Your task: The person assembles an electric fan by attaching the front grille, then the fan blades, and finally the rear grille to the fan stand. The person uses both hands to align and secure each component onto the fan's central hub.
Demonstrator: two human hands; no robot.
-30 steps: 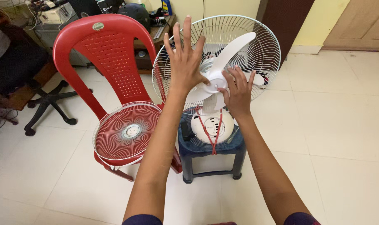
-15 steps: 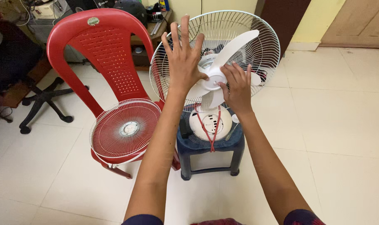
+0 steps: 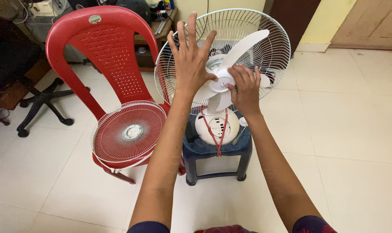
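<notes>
So the fan (image 3: pixel 224 82) sits on a small blue stool (image 3: pixel 217 151), and everything else is easiest to place off that stool. The fan has its white blades (image 3: pixel 243 47) exposed, with only the rear wire guard (image 3: pixel 269 39) behind them. The left hand (image 3: pixel 191 60) is wide open, fingers spread, palm flat against the blades just left of the hub (image 3: pixel 224 80). The right hand (image 3: pixel 247 88) has its fingers curled loosely at the hub, fingertips touching its right side; it looks like a light pinch on the hub cap, though I can't tell how firm the grip is.

Down on the stool top, under the blades, is the fan's round white base (image 3: pixel 217 127) with a red cord (image 3: pixel 219 131) looped over it and hanging off the front edge.

Just left of the stool there's a red plastic chair (image 3: pixel 97 47), and the front guard (image 3: pixel 129 131) lies on its seat, a round wire grille with a small centre badge. Further left of the stool, past the chair, is a black office chair base (image 3: pixel 43 101) on wheels. The floor (image 3: pixel 355 129) right of the stool is pale tile.
</notes>
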